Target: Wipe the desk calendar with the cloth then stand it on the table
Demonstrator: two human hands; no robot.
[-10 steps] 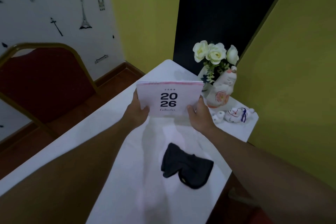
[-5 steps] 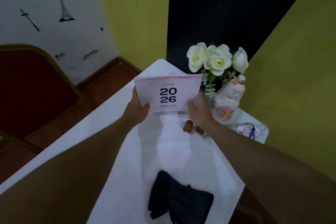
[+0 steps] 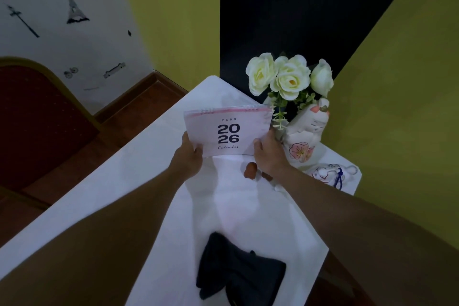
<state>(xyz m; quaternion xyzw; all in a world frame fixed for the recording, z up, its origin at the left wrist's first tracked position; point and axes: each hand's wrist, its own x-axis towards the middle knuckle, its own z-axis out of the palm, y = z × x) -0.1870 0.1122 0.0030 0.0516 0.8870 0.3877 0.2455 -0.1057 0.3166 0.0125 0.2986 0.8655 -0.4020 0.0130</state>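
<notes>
The desk calendar (image 3: pixel 228 131), white and pink with "2026" printed on its face, is upright over the far part of the white table (image 3: pixel 139 176). My left hand (image 3: pixel 190 156) grips its lower left corner and my right hand (image 3: pixel 268 154) grips its lower right corner. Whether its bottom edge touches the table I cannot tell. A dark crumpled cloth (image 3: pixel 238 273) lies on the table near me, apart from both hands.
White artificial roses (image 3: pixel 288 77) and a ceramic cat figurine (image 3: pixel 305 131) stand just right of the calendar. A small blue-and-white figurine (image 3: pixel 332 174) sits at the table's right corner. A red chair (image 3: pixel 37 119) is at the left. Yellow walls close in behind.
The view has shifted forward, so the cloth now sits lower in frame. Both hands have kept hold of the calendar, moving it slightly farther toward the flowers.
</notes>
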